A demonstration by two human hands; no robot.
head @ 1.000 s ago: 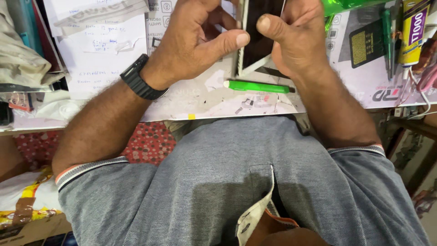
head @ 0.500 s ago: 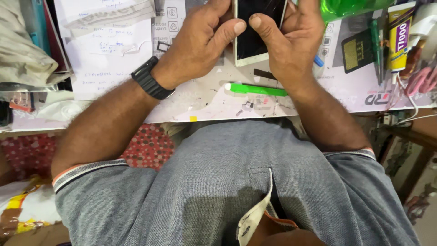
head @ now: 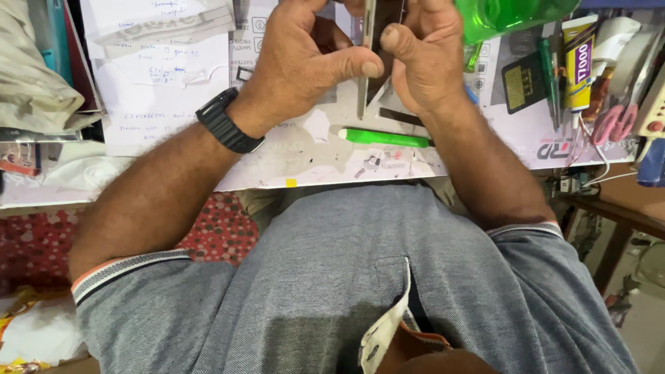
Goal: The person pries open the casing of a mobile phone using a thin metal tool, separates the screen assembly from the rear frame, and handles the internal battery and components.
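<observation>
The person holds a thin phone-like device (head: 365,62) edge-on between both hands above the desk (head: 312,156). Its long axis stands nearly upright in the head view, with the lower end just above the desk and the upper end running out of the top of the picture. The left hand (head: 305,59) lies to the left of the device, its thumb stretched across so that the tip presses the narrow edge about midway along. The right hand (head: 426,59) lies to the right of the device, its thumb bent in toward the same edge from the other side. Both hands are closed on the device, gripping it between them; the 2 thumb tips sit close together, and neither hand is clearly nearer than the other. The fingers behind the device are mostly hidden.

Just below the device, a green pen-shaped tool (head: 384,138) lies flat on the desk, its length running left to right, across the device's axis. A few small loose parts (head: 374,165) lie further below. Right of the device are a green translucent bottle (head: 509,17) and a yellow glue tube (head: 580,66). Left of the device are handwritten paper sheets (head: 159,76). A black wristwatch (head: 227,121) sits on the left wrist.
</observation>
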